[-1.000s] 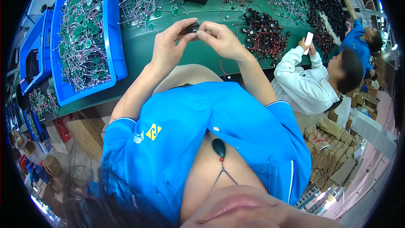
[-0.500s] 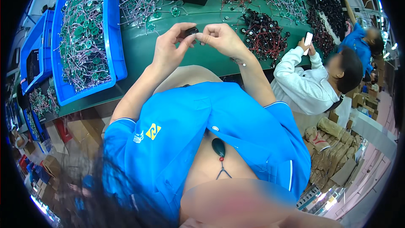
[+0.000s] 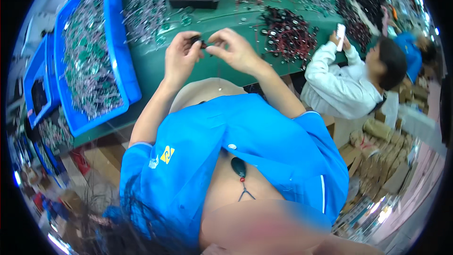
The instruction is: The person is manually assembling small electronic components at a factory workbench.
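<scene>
Above the green table, my left hand (image 3: 180,59) is closed around a small black plastic part (image 3: 195,39), held between thumb and fingers. Close beside it, my right hand (image 3: 237,55) pinches with thumb and forefinger at the inner edge of that part; what lies between these fingertips is too small and blurred to make out. A thin wire (image 3: 219,76) with a pale tip dangles below the right fingers. Right of my hands lies a pile of black parts with red wires (image 3: 289,38).
On the left stands a blue bin (image 3: 123,61) full of green discs with pale wires. Beyond my hands, a black box (image 3: 194,4) sits on the green table (image 3: 155,68) among wired parts. At right a person in a pale hoodie (image 3: 337,85) holds a white phone (image 3: 340,37).
The view has shifted a little. My fingers have moved slightly apart, the right hand drawing back from the left, and a thin wire now shows hanging below them.
</scene>
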Motion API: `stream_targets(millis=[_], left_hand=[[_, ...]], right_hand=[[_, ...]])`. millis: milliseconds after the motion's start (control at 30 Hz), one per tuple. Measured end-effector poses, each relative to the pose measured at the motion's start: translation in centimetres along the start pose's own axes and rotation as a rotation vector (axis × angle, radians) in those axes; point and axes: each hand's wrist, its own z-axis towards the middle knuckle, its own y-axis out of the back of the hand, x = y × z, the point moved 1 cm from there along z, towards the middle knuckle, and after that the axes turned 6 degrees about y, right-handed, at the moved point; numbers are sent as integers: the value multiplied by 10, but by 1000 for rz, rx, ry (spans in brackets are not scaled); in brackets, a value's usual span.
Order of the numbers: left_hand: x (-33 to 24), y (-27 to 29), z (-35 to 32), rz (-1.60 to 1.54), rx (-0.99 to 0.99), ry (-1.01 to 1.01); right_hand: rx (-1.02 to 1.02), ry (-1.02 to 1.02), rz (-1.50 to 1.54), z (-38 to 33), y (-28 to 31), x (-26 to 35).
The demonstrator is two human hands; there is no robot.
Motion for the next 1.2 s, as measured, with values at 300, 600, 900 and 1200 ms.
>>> stream_targets(millis=[300,600,900,1200], left_hand=[[39,-14,17,-83,102,188],[78,-4,17,205,178,197],[95,16,3,366,205,303],[38,20,40,333,146,88]], right_hand=[[-27,-83,-165,-18,-11,-38],[-598,-309,-375,-27,70,-96],[-701,-218,-670,-51,74,-134],[-83,-28,-356,-50,-8,-128]])
